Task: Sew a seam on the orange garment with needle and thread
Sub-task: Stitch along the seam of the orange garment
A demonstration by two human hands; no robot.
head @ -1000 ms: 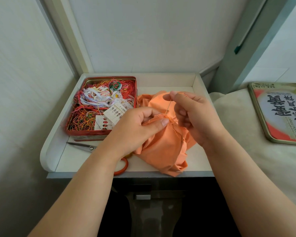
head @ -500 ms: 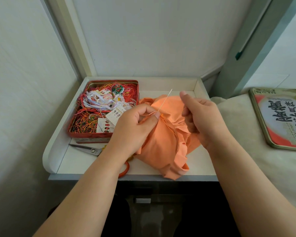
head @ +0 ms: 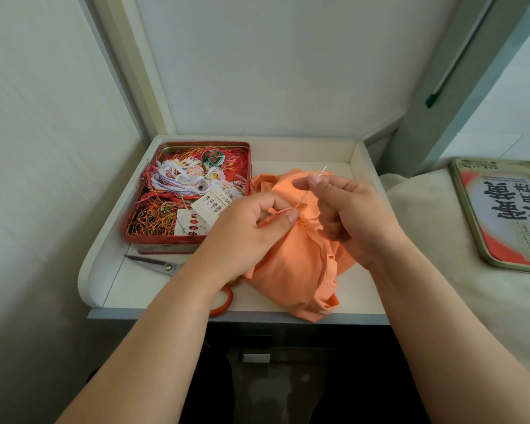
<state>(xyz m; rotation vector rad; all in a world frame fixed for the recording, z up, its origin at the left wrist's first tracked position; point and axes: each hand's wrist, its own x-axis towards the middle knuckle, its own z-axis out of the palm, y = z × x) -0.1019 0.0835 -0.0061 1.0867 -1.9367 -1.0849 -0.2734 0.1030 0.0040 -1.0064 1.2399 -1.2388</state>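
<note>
The orange garment lies bunched on the white tray-top table. My left hand grips a fold of it, thumb pressed on the seam edge. A thin silver needle slants up and to the right out of that fold. My right hand pinches the needle's upper part between thumb and forefinger, with the tip sticking out above the fingers. The thread is too fine to make out.
A red tin full of tangled coloured threads and needle cards sits at the table's left. Scissors with an orange handle lie in front of it, partly under my left arm. The tin's lid rests on bedding at right. Walls close in behind and left.
My right hand had let the needle stand free in the fold half a second ago; it has since moved in to the left and pinched the needle. The left hand kept its hold.
</note>
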